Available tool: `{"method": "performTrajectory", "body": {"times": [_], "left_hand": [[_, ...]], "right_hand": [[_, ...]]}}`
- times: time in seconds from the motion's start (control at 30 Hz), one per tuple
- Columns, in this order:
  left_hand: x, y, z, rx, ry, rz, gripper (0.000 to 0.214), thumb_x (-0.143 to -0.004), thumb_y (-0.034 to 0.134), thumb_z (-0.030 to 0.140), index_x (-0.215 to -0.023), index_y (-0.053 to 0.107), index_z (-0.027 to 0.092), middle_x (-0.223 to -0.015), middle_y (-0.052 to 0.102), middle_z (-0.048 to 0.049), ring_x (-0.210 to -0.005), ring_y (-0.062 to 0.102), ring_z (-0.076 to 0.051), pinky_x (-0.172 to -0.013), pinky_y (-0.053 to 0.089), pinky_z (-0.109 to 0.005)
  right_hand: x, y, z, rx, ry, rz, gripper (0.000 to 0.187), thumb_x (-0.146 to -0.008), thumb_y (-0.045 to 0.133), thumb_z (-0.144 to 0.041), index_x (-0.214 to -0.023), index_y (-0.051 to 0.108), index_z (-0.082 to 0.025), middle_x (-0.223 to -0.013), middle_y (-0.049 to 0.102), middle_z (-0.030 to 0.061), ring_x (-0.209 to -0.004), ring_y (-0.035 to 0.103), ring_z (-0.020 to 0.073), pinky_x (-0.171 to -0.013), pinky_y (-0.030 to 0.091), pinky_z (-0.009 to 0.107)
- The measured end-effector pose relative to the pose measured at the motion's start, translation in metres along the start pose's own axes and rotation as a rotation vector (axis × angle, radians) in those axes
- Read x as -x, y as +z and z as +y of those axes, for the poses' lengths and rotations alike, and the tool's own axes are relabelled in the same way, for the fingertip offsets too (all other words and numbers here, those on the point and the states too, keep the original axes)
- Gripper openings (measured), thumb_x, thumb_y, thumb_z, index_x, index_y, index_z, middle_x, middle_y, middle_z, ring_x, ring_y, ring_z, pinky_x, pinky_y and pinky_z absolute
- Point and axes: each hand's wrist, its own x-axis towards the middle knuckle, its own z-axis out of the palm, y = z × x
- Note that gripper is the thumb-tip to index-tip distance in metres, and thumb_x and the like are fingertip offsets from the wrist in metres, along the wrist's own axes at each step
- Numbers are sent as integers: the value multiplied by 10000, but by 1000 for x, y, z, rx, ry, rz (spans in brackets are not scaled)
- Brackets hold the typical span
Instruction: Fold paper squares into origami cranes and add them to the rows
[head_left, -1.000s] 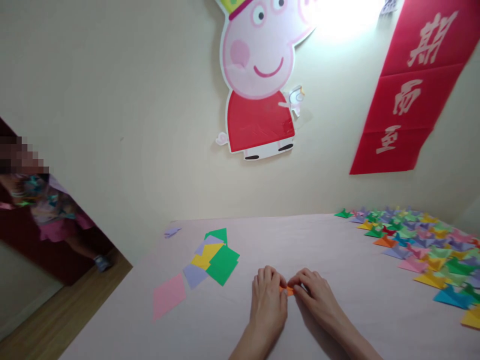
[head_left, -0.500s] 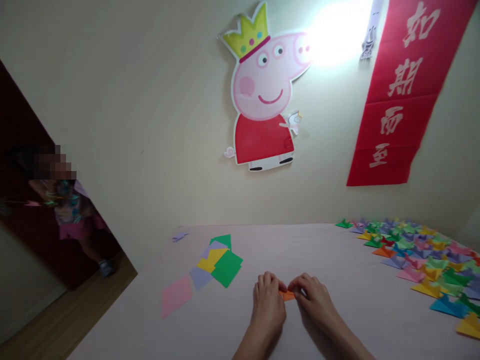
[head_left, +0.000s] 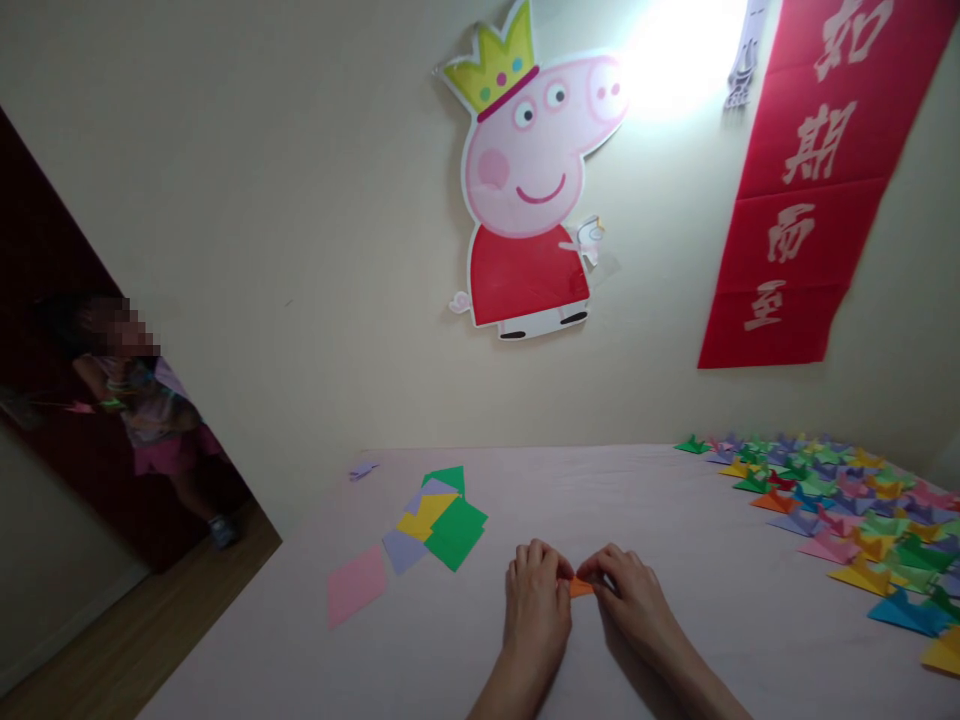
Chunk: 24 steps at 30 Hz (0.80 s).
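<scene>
A small folded piece of orange paper (head_left: pixel 582 587) lies on the table in front of me, mostly covered by my fingers. From the left, my left hand (head_left: pixel 537 605) pinches its edge with thumb and forefinger, the palm resting low on the cloth. On the other side, my right hand (head_left: pixel 628 597) has its thumb and fingertips closed on the paper's right end. The fingertips of both hands are close together, and only a short orange strip shows between them.
Loose square sheets, a pink one (head_left: pixel 357 587) and a green one (head_left: pixel 456 533) among them, lie to the left. A small folded purple paper (head_left: pixel 364 470) is behind them. Many folded paper birds, including a blue one (head_left: pixel 909 611), cover the right side. A person (head_left: pixel 169 430) stands by the doorway.
Both hands stay at the orange paper with hardly any movement. The view has shifted slightly. At the left, the person by the doorway has changed posture a little.
</scene>
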Motion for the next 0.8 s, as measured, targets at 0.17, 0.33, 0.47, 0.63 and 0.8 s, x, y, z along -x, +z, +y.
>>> {"method": "performTrajectory", "body": {"times": [0.17,0.33,0.47,0.63,0.8], "left_hand": [[9,-12,-8,33,130,-2,291,-868,463,38,-980,629,249,-1058,587,-9,-1006,499,-202,-869,398,-340],[9,-19,-12,-35,222,-59,256,-900,545,95,-1057,646,270,-1098,587,-14,-1022,508,-213,-879,424,-343],[2,-18,-11,-88,208,-54,154,-920,597,172,-1017,666,270,-1043,597,-7,-987,520,-208,-853,437,-338],[-2,-12,-15,-41,197,-8,155,-954,542,166,-946,678,241,-984,612,-13,-949,530,-197,-835,440,-326],[-3,-12,-20,185,217,75,194,-972,486,180,-1073,644,232,-1031,621,-30,-983,534,-199,-879,432,-330]], "right_hand": [[5,-5,-5,-5,-30,-23,227,-840,477,-187,-828,692,-261,-899,689,30,-876,611,231,-784,433,366],[13,-8,-7,-7,-105,-51,197,-823,529,-162,-916,674,-258,-986,657,39,-943,584,228,-846,440,376],[13,-7,-8,-4,-147,-68,149,-839,572,-177,-930,662,-253,-991,646,40,-934,579,225,-843,451,372],[7,7,-2,70,-205,17,98,-888,560,-177,-848,633,-230,-888,650,34,-834,587,205,-767,465,334],[0,16,5,71,-274,121,259,-983,441,-307,-795,603,-232,-797,645,31,-747,598,196,-708,470,320]]}}
